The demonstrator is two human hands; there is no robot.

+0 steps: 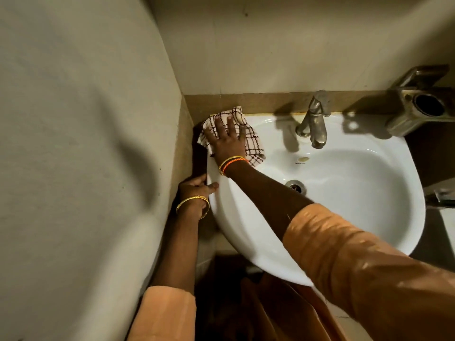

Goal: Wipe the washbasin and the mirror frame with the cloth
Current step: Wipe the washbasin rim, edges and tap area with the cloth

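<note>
A white washbasin [357,193] fills the middle and right of the view. A checked cloth [253,146], white with dark lines, lies on the basin's back left corner. My right hand [227,141] presses flat on the cloth with its fingers spread, reaching across the bowl. My left hand [194,190] grips the basin's left rim, thumb on top and fingers underneath. No mirror frame is in view.
A metal tap [314,126] stands at the back of the basin, with the drain [295,187] below it. A second metal fixture [418,109] juts out at the upper right. A wall [86,143] stands close on the left, and a brown ledge [266,102] runs behind the basin.
</note>
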